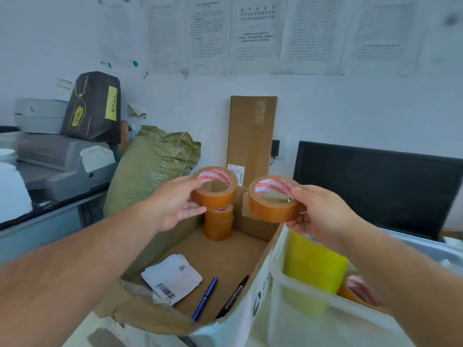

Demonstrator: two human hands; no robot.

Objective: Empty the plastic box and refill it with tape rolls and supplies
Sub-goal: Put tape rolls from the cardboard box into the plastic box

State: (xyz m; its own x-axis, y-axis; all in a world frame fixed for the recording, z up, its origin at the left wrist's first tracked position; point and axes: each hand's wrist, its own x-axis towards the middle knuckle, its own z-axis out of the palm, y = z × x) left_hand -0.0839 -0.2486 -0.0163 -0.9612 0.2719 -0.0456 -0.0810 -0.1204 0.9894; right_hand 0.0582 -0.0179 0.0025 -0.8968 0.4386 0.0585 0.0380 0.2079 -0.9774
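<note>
My left hand [172, 205] grips a brown tape roll [215, 194] and my right hand [318, 214] grips a second brown tape roll [273, 207], both held above the far end of an open cardboard box [160, 249]. A short stack of brown tape rolls [218, 222] stands in that box's far corner. On its floor lie a crumpled label sheet [172, 278], a blue pen [205, 298] and a black marker [233, 296]. The translucent plastic box [300, 319] sits at the lower right, with a yellow roll [315, 266] and another brown tape roll [355, 289] inside.
A black monitor [375, 186] stands at the right rear. A flat cardboard piece [253, 131] leans on the wall behind the box. A green woven sack [152, 166], a grey printer [65, 159] and a dark paper bag [94, 108] crowd the left.
</note>
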